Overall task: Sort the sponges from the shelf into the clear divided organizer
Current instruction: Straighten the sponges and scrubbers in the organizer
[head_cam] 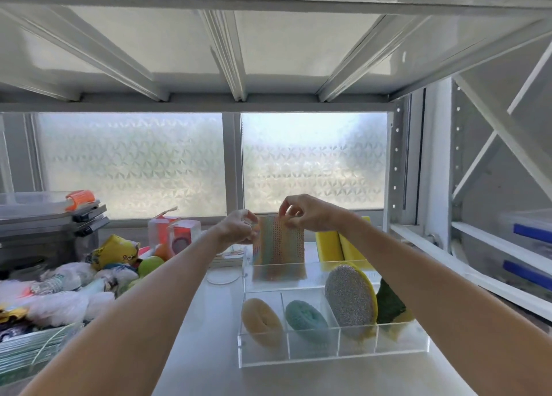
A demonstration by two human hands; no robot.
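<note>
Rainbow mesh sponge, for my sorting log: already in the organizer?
Partly: mesh sponge held upright by both hands, lower edge dipping into organizer's rear compartment.

A heap of plastic-wrapped packets [68, 291] lies left, stacked grey trays [50, 216] behind, frosted window [131, 162] beyond.

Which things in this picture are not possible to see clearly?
- Green-and-yellow sponge, head view: partly hidden by the right forearm.
- Yellow sponges behind the organizer: partly covered by the same arm.
- Bag labels, left pile: too blurred to read.
</note>
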